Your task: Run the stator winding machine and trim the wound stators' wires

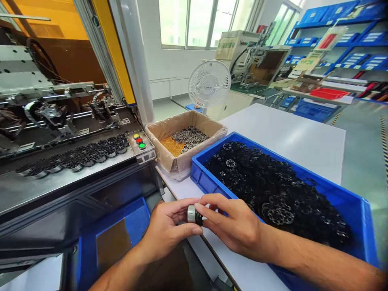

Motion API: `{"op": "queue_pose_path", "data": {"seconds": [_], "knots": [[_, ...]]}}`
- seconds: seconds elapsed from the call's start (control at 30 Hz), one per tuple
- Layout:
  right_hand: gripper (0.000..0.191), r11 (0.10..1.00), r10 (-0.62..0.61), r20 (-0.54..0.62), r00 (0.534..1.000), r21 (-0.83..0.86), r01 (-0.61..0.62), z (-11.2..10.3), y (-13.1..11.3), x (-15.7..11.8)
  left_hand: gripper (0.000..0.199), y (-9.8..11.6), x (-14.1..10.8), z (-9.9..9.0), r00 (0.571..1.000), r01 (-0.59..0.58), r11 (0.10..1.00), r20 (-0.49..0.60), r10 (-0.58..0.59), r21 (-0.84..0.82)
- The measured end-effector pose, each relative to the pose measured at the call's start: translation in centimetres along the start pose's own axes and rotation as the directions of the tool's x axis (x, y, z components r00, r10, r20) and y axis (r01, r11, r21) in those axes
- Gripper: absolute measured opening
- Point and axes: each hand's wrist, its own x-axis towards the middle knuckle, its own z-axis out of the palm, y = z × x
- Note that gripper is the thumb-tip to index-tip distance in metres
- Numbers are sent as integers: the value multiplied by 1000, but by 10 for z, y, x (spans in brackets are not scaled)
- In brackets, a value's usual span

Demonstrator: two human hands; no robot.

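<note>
Between my two hands is a small motor stator core (192, 214), a silver metal ring with black plastic on its right side. My left hand (169, 226) grips the ring, thumb below and fingers behind it. From the right, my right hand (233, 222) closes its fingertips on the black side, hiding part of it. Just beyond my right forearm, a blue bin (209, 184) holds a heap of black slotted plastic pieces (273, 182). A plastic-lined cardboard box (177, 167) behind it contains silver cores (194, 137).
Several black-and-silver cores (87, 155) stand in rows on the machine's metal ledge (106, 167) at left. A button panel (140, 143) sits at the ledge's right end. A white fan (209, 83) stands behind the box. Below the ledge is a blue tray (138, 222).
</note>
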Motion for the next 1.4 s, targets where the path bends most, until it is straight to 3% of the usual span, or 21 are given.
{"op": "queue_pose_path", "data": {"seconds": [0.23, 0.3, 0.33, 0.37, 0.43, 0.5, 0.57, 0.63, 0.73, 0.8, 0.87, 0.97, 1.03, 1.1, 1.13, 1.2, 1.3, 1.4], "knots": [[34, 1000, -29, -34, 999, 10, 29, 5, -1, 1, 54, -3, -3, 8, 999, -44, 993, -10, 46, 113], [34, 999, 48, 72, 996, 11, -49, 0, 15, 1, 51, -4, -5, 7, 998, -65, 974, -6, 67, 217], [35, 986, 163, 163, 973, -52, -156, -5, 27, 1, 50, -5, -5, 5, 997, -81, 959, 2, 83, 271], [36, 949, 307, 247, 919, -152, -276, -10, 43, 0, 48, -5, -5, 3, 995, -97, 942, 9, 99, 323], [32, 752, 640, 303, 706, -439, -492, -21, 80, -6, 45, -6, -4, -3, 993, -107, 916, 0, 116, 387], [23, 610, 775, 291, 561, -572, -548, -27, 116, -18, 43, -5, -2, -9, 994, -71, 928, -50, 96, 367], [16, 533, 840, 322, 437, -642, -551, -23, 142, -33, 43, -4, 0, -13, 994, -26, 960, -95, 54, 280], [19, 494, 869, 357, 344, -680, -542, -14, 155, -47, 46, -2, 0, -15, 991, -26, 976, -120, 53, 218], [23, 468, 884, 365, 293, -703, -535, -3, 161, -58, 47, -1, -3, -16, 980, -110, 934, -118, 159, 340], [19, 463, 886, 350, 305, -706, -536, -4, 160, -57, 42, 0, -7, -16, 963, -190, 843, -72, 260, 503], [11, 486, 871, 325, 369, -686, -541, -9, 155, -49, 43, 2, -10, -17, 939, -262, 753, -20, 342, 603], [10, 581, 788, 258, 560, -612, -537, -13, 126, -28, 51, 5, -12, -19, 920, -298, 718, -13, 392, 630], [16, 710, 653, 199, 730, -496, -500, -10, 92, -15, 50, 6, -12, -21, 932, -266, 739, -31, 361, 619], [11, 904, 387, 94, 917, -233, -358, -5, 54, -6, 48, 4, -11, -21, 951, -223, 792, -53, 306, 569], [9, 963, 256, 38, 966, -92, -252, -3, 37, -3, 48, 3, -10, -20, 959, -206, 829, -61, 276, 519], [13, 989, 125, -33, 992, 82, -122, 1, 12, 0, 50, 0, -8, -16, 973, -183, 912, -64, 221, 367], [22, 979, 119, -59, 991, 172, -107, 3, -2, 1, 53, -4, -3, -5, 988, -145, 988, -44, 147, 50], [35, 979, 111, -86, 990, 182, -94, 2, -1, 1, 58, -5, 2, 5, 997, -76, 985, -15, 74, -158]]}}
